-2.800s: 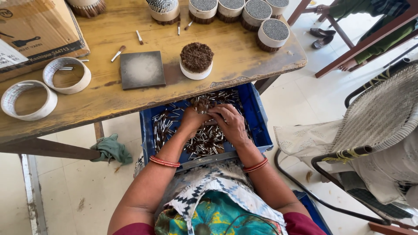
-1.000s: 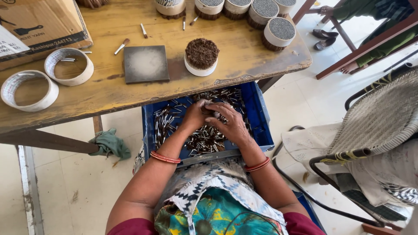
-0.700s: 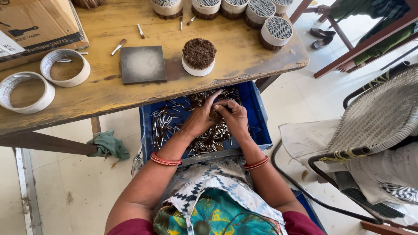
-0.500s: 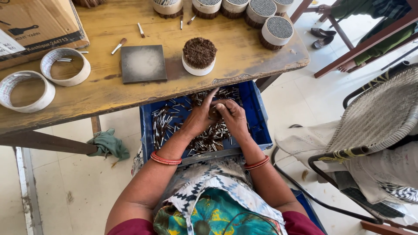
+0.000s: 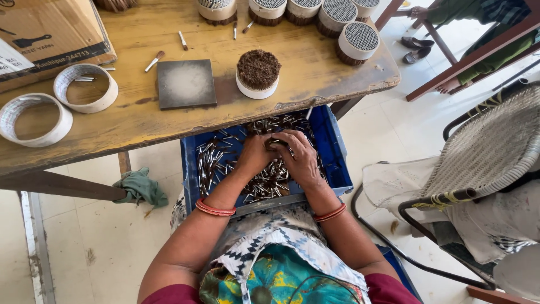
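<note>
Gathering sticks in crate

Left hand (image 5: pixel 254 155) and right hand (image 5: pixel 300 157) sit together in the blue crate (image 5: pixel 337 163) on the lap, grip closed on a bunch of sticks (image 5: pixel 274 145). Sticks: thin, short, pale with dark tips, piled loose. Crate's far rim tucks under the table (image 5: pixel 315 73) edge; room left and right.

Worn, scuffed wooden tabletop (image 5: pixel 135 121), matt grey square slab (image 5: pixel 186 83) on it, smooth blue plastic crate (image 5: pixel 336 163) below its edge, small paper-wrapped sticks (image 5: pixel 209 163) inside, white paper rings (image 5: pixel 31 121), brown cardboard box (image 5: pixel 45 34), crumpled green cloth (image 5: pixel 140 187)
</note>
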